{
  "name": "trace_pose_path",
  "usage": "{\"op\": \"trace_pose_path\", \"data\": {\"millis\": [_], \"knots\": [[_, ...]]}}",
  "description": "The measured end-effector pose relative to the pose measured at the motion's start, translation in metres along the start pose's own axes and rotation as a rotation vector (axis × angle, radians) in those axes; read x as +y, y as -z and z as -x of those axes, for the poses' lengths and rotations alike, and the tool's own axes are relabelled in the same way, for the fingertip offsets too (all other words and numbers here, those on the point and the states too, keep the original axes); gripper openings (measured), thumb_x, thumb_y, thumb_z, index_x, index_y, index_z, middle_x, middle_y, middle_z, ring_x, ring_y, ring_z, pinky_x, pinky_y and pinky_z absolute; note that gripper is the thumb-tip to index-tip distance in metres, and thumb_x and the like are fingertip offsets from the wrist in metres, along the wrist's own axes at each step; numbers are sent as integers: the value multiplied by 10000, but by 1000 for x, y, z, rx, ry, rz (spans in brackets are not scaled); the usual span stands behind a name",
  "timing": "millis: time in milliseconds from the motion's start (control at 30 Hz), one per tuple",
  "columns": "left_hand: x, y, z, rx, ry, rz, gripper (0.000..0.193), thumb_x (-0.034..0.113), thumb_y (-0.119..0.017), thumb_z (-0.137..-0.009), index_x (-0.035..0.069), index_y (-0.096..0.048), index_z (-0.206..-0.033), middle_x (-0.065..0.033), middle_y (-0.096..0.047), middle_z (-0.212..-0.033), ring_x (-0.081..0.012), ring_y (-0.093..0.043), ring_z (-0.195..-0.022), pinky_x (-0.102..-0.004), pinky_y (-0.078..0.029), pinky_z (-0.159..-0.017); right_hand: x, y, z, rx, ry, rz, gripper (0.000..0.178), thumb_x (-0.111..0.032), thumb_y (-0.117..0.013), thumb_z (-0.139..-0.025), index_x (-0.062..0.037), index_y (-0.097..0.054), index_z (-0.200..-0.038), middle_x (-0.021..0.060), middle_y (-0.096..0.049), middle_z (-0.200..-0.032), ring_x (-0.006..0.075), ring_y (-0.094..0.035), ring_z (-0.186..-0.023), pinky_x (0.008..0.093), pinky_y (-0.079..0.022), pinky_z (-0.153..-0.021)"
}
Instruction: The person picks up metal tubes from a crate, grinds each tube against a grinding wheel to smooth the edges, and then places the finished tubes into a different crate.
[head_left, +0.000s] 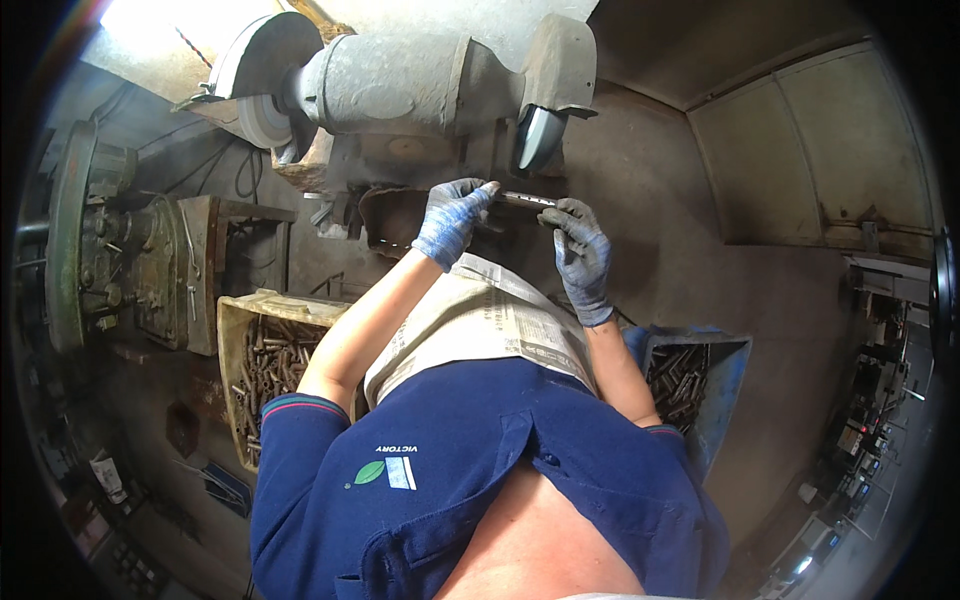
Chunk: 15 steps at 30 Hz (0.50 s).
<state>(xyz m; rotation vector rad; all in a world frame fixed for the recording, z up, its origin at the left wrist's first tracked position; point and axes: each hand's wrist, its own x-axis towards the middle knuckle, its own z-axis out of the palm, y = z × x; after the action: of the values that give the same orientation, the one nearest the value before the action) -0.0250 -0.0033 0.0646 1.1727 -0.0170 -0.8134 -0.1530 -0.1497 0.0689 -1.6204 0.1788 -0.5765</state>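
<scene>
In front of the bench grinder [395, 85], I hold a slim metal rod [527, 199] level, with a row of bright marks along its side. My left hand [452, 217], in a blue and grey work glove, is closed on the rod's left end. Around its right end the gloved fingers of my right hand [583, 250] pinch it. The rod lies a little below the right grinding wheel [541, 138], apart from it. A newspaper-like sheet [480, 318] covers my lap.
A pale yellow bin [235, 370] of rusty metal pieces stands at my left, a blue bin [730, 375] of similar pieces at my right. The grinder's left wheel [265, 120] sits under its guard. A greenish machine [150, 265] stands far left.
</scene>
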Motion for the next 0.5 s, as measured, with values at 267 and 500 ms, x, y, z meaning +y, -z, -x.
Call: {"op": "trace_pose_path", "data": {"millis": [267, 500], "knots": [[-4, -5, 4, -65, -313, -330, 138, 87, -628, -843, -30, -638, -915, -20, -637, -744, -54, -546, -655, -203, -454, -605, 2, 11, 0, 80, -152, -355, 183, -36, -517, -866, 24, -634, -993, 129, -582, -1048, 214, -598, -941, 300, -492, -823], [-5, 4, -6, -142, -150, -120, 172, 83, -627, -846, -50, -618, -955, -51, -647, -800, -87, -595, -734, -225, -497, -655, -7, 15, -5, -47, 400, 500, 215, -39, -489, -870, 20, -638, -1014, 149, -547, -1114, 238, -560, -986, 340, -488, -868]]}}
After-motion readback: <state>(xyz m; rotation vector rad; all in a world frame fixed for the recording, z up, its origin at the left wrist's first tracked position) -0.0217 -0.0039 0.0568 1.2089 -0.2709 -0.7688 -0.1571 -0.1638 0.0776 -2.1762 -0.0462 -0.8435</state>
